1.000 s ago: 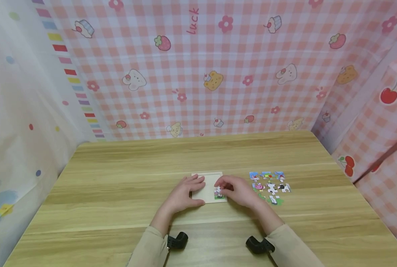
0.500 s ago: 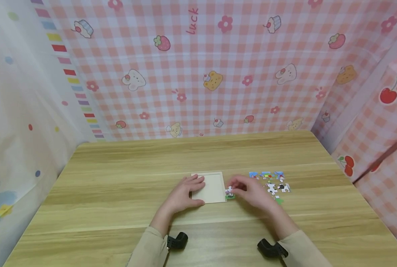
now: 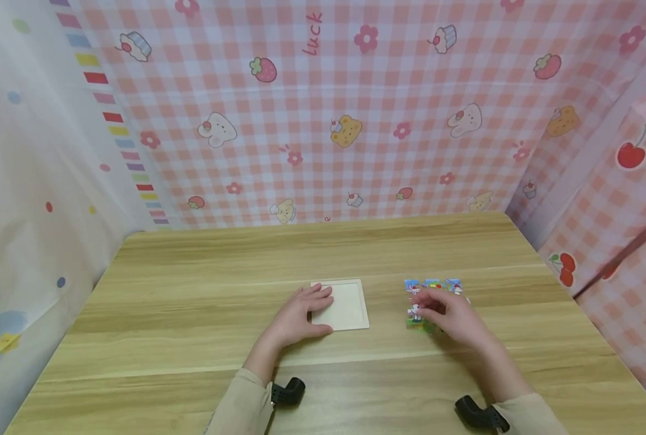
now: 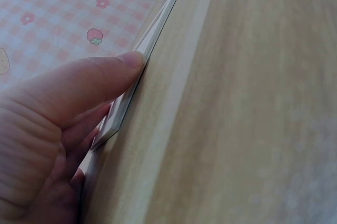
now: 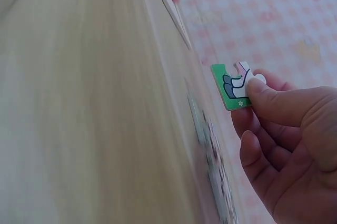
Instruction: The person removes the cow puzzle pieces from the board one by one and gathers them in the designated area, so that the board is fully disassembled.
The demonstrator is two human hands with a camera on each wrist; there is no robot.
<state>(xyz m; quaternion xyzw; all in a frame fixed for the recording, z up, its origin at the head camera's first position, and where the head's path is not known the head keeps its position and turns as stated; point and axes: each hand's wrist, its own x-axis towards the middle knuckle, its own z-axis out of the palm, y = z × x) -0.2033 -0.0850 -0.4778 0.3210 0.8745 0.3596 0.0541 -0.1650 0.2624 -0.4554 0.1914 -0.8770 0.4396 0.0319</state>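
In the head view my left hand [image 3: 297, 315] rests on the left side of a pale, shallow puzzle tray [image 3: 349, 307], fingers spread and fairly straight. The thumb [image 4: 118, 68] touches the tray's near edge in the left wrist view. My right hand [image 3: 454, 318] pinches a jigsaw piece [image 5: 226, 89] between thumb and fingers, raised above the table. The piece is green and white with a dark-outlined drawing. Beneath and behind that hand lie several loose jigsaw pieces [image 3: 412, 285] in a group, partly hidden by it.
The wooden table [image 3: 220, 266] extends on all sides of the tray. Pink checked cloth [image 3: 312, 169] hangs behind the table, and more printed cloth hangs at both sides. Black wrist devices [image 3: 288, 392] sit at the sleeve cuffs.
My right hand has lifted the pinched jigsaw piece out of the tray and carried it right, over the loose pieces. The tray's inside is now bare where it shows. The left hand stays put.
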